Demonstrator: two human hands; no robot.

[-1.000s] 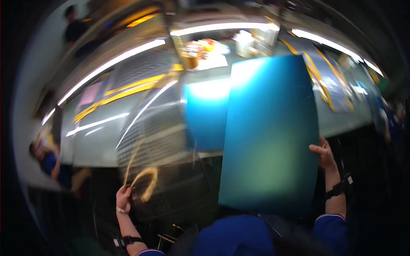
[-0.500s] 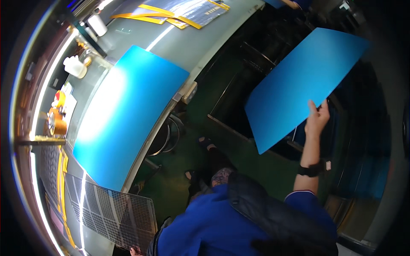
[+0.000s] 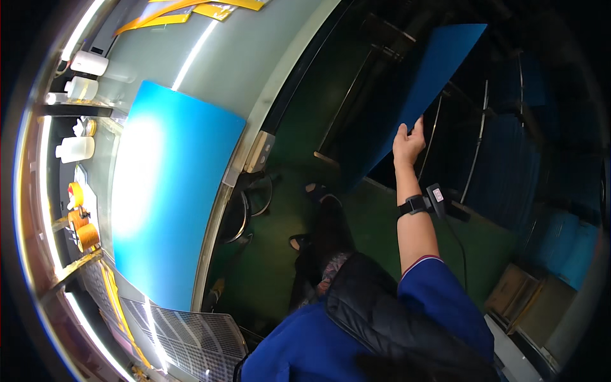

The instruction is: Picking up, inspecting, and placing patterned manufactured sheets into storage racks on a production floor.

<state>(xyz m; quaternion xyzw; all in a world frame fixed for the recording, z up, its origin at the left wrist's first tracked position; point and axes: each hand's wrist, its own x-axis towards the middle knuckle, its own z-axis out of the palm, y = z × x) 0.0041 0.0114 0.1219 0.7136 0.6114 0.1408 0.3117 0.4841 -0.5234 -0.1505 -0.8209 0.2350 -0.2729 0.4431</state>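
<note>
R hand (image 3: 409,143) pinches tilted blue sheet (image 3: 428,79) by its edge, off the bench's (image 3: 235,70) R edge; L hand out of view, state can't tell; firm grip w/o flexing prob. best.

The one view comes from the left of two wide fisheye cameras on the person's head and looks steeply down over the front edge of a long, smooth grey-green counter (image 3: 235,70). That edge slants from top centre toward lower left, while the counter's back edge bends along the left rim. A dark green floor (image 3: 484,254) spreads beyond the front edge. The blue fabric short sleeve (image 3: 445,305) sits very near the lens; the bare right hand (image 3: 408,145) is farther off, right of centre.
</note>
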